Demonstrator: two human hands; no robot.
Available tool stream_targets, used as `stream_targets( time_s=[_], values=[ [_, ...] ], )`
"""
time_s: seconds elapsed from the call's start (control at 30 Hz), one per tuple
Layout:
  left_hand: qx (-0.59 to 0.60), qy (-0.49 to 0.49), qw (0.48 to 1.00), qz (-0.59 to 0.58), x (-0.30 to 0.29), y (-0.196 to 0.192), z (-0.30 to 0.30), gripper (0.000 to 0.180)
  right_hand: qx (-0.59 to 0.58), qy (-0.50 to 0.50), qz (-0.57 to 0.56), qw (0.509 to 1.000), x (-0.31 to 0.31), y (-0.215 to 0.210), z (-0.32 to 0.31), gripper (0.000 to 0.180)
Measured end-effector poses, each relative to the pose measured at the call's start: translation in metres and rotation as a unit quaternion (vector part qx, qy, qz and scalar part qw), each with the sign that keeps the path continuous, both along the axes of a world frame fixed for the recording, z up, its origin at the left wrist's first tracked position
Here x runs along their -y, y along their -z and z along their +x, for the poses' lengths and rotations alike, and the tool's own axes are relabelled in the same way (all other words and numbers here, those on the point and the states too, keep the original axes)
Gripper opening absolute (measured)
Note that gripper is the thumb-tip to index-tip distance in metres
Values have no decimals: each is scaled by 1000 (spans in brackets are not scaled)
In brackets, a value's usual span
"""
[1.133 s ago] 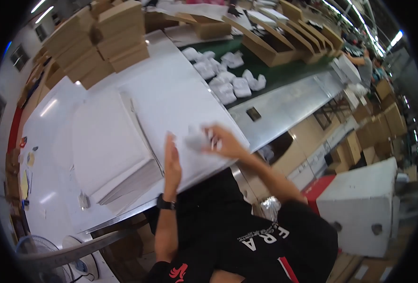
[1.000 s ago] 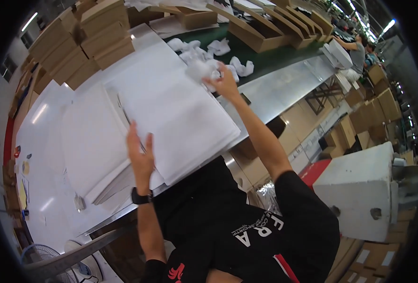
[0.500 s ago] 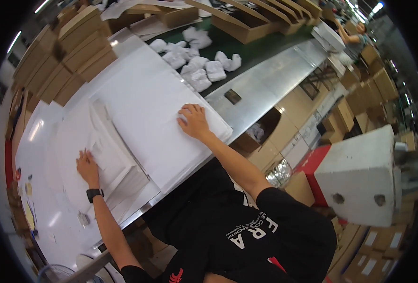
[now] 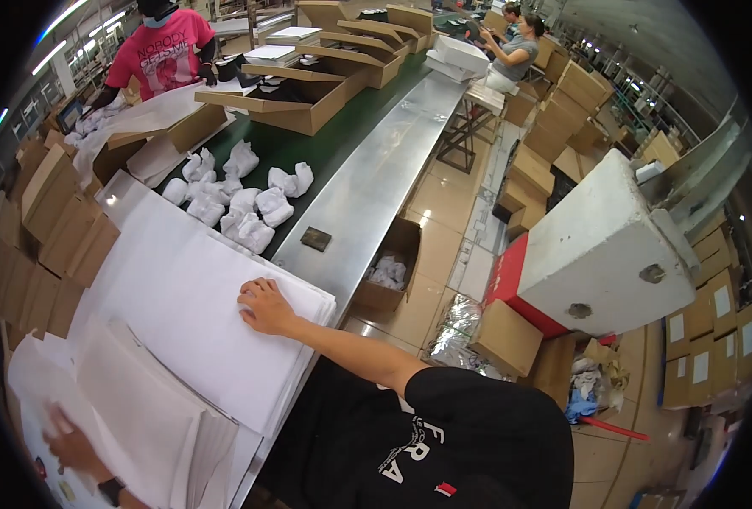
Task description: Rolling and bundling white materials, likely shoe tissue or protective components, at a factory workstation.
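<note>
A tall stack of smooth white paper sheets point(image 4: 168, 284) lies on the table, and my right hand point(image 4: 265, 307) rests on its near right part, fingers loosely bent and holding nothing. To its left is a second pile of thinner, off-white sheets point(image 4: 134, 399) with uneven, lifted edges. My left hand point(image 4: 75, 441), smeared by motion, is at the left side of this pile over a loose thin sheet point(image 4: 32, 373). Its fingers look apart, and nothing shows in them. A dark watch point(image 4: 111, 489) is on my left wrist.
White paper-wrapped bundles point(image 4: 232, 199) lie on a green belt beyond the stack. Open cardboard boxes point(image 4: 295, 110) line the belt. A metal ledge point(image 4: 367, 170) runs along its right. Stacked cartons point(image 4: 45, 229) stand at left. A person in pink point(image 4: 168, 51) works across the belt.
The view has swung, showing more of the far belt and people. My left hand has shifted to the left edge of the thin sheets. My right hand remains on the white stack.
</note>
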State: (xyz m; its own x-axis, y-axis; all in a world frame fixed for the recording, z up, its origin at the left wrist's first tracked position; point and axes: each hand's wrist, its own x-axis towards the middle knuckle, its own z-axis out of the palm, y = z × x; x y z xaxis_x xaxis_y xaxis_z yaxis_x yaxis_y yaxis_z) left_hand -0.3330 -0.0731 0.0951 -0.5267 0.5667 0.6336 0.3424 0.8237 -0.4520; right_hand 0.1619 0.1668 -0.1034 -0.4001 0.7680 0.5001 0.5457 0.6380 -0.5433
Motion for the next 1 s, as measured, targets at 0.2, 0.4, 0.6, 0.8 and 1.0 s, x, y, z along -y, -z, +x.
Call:
stream_targets(
  time_s=[0.2, 0.4, 0.6, 0.8, 1.0],
  values=[
    [234, 78, 969, 26, -3, 120, 90, 48, -21, -30, 15, 999, 2, -14, -17, 20],
    [313, 113, 937, 108, 4, 121, 76, 41, -3, -21, 12, 1000, 2, -17, -17, 21],
    [250, 423, 831, 261, 11, 78, 138, 37, 103, -46, -35, 993, -3, -27, -19, 27],
    [497, 430, 629, 416, 27, -12, 258, 25, 19, -310, -288, 906, 21, -109, -45, 53],
    [463, 475, 524, 534, -41, 45, 307, 46, -240, -471, -364, 766, 140, -130, -57, 84]
  ],
)
